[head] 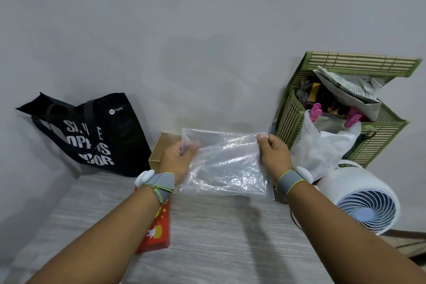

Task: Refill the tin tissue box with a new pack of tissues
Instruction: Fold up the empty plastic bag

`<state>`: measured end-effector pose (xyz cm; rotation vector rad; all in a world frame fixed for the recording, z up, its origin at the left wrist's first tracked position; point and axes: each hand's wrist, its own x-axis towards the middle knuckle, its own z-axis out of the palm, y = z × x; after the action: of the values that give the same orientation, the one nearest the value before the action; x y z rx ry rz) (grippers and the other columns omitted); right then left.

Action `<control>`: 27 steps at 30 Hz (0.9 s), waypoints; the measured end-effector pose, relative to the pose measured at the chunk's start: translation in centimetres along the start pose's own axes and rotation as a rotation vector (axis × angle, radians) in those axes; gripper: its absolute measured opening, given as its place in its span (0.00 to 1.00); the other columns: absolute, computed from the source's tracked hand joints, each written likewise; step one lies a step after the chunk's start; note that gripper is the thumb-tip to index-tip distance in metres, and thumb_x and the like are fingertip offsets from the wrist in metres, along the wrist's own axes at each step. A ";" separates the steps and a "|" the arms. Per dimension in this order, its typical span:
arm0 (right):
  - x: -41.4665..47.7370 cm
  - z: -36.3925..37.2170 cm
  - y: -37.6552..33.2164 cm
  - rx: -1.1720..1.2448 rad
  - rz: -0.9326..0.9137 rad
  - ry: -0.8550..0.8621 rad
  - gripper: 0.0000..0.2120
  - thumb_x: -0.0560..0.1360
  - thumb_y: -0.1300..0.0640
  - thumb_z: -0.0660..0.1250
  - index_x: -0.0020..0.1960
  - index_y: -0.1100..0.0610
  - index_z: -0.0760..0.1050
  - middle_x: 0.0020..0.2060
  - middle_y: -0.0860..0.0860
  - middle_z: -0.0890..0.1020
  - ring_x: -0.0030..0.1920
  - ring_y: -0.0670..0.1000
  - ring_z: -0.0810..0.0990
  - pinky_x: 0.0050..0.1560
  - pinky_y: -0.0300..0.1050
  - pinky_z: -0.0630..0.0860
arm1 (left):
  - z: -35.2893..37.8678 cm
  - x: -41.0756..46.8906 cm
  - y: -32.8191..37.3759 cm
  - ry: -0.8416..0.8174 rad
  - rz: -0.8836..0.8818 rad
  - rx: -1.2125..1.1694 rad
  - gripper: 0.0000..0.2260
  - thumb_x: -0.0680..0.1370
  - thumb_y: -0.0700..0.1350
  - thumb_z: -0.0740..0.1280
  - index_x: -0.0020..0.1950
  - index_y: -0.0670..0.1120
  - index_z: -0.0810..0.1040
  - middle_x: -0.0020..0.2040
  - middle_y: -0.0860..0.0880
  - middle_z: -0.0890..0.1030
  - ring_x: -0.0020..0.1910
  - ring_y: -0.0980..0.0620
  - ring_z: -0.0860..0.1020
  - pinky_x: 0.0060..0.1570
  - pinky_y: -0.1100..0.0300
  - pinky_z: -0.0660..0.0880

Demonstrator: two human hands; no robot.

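I hold a clear, crinkled plastic wrapper [227, 163] stretched flat in the air between both hands. My left hand [178, 160] pinches its upper left edge and my right hand [274, 153] pinches its upper right corner. The wrapper looks empty and see-through. Behind it on the table stands an open gold tin box [161, 148], mostly hidden by my left hand and the wrapper. A red lid with a rabbit picture [158, 230] lies flat on the table under my left forearm. No tissue pack shows.
A black tote bag with white letters [92, 136] leans on the wall at the left. A green bamboo basket [378, 138] full of bags and pink pegs stands at the right. A white desk fan [366, 200] sits beside my right forearm. The tabletop is grey wood grain [230, 237].
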<state>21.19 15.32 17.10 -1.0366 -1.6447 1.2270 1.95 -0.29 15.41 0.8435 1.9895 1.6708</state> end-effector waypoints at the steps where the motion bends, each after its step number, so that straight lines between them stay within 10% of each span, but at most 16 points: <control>1: -0.2 0.2 -0.1 0.022 0.003 0.025 0.17 0.82 0.54 0.61 0.35 0.56 0.68 0.25 0.49 0.67 0.22 0.41 0.64 0.25 0.34 0.65 | 0.0 -0.1 0.2 0.007 0.009 -0.001 0.06 0.78 0.51 0.69 0.49 0.49 0.82 0.45 0.46 0.84 0.40 0.55 0.78 0.39 0.71 0.74; 4: -0.4 0.4 -0.2 0.065 0.039 0.058 0.15 0.81 0.54 0.60 0.36 0.56 0.68 0.25 0.49 0.67 0.22 0.42 0.65 0.26 0.35 0.66 | -0.1 0.0 0.3 -0.023 0.001 -0.007 0.12 0.80 0.55 0.63 0.48 0.49 0.80 0.38 0.46 0.78 0.37 0.50 0.73 0.37 0.59 0.72; 9: 0.1 -0.2 -0.2 0.073 0.069 -0.073 0.13 0.77 0.46 0.65 0.38 0.51 0.70 0.29 0.49 0.70 0.31 0.48 0.67 0.35 0.44 0.70 | -0.6 0.3 1.0 -0.035 -0.041 -0.019 0.19 0.82 0.53 0.60 0.50 0.37 0.77 0.30 0.46 0.71 0.24 0.59 0.72 0.24 0.70 0.68; 13: 0.3 -0.4 -0.4 0.091 0.032 -0.084 0.17 0.79 0.46 0.64 0.37 0.56 0.71 0.27 0.49 0.67 0.29 0.48 0.66 0.36 0.49 0.73 | -1.2 0.5 1.4 -0.045 0.001 0.013 0.20 0.81 0.58 0.58 0.50 0.44 0.82 0.39 0.48 0.76 0.36 0.54 0.76 0.35 0.64 0.74; 18: 0.4 0.1 -0.1 -0.003 0.022 0.018 0.18 0.80 0.50 0.61 0.36 0.60 0.67 0.29 0.52 0.67 0.29 0.47 0.66 0.34 0.42 0.68 | -0.6 0.6 1.8 0.003 0.011 -0.011 0.15 0.82 0.55 0.59 0.46 0.49 0.81 0.31 0.50 0.75 0.23 0.60 0.74 0.28 0.64 0.73; 21: 0.9 0.1 0.4 -0.192 0.064 0.029 0.11 0.76 0.51 0.69 0.54 0.55 0.74 0.49 0.54 0.77 0.45 0.49 0.75 0.52 0.47 0.75 | -1.1 1.3 1.1 0.011 0.129 0.093 0.17 0.79 0.61 0.59 0.42 0.52 0.79 0.26 0.46 0.70 0.23 0.52 0.69 0.29 0.60 0.70; 24: 1.0 -0.4 -0.2 -0.337 -0.152 -0.168 0.34 0.70 0.43 0.73 0.72 0.51 0.67 0.63 0.50 0.71 0.61 0.47 0.71 0.66 0.44 0.66 | -1.9 2.4 0.9 -0.074 0.236 0.271 0.22 0.77 0.69 0.57 0.43 0.54 0.80 0.26 0.42 0.67 0.24 0.51 0.68 0.29 0.58 0.71; 27: 0.2 0.2 -1.7 -0.502 -0.321 -0.550 0.37 0.65 0.37 0.76 0.70 0.47 0.72 0.63 0.46 0.76 0.65 0.45 0.73 0.70 0.45 0.66 | -1.6 2.4 2.2 -0.242 0.267 0.301 0.22 0.76 0.68 0.58 0.44 0.54 0.82 0.26 0.41 0.66 0.25 0.51 0.66 0.29 0.58 0.68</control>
<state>20.71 15.08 18.70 -0.6955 -2.5259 0.9467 -0.47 0.38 18.05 1.4022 2.0531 1.3346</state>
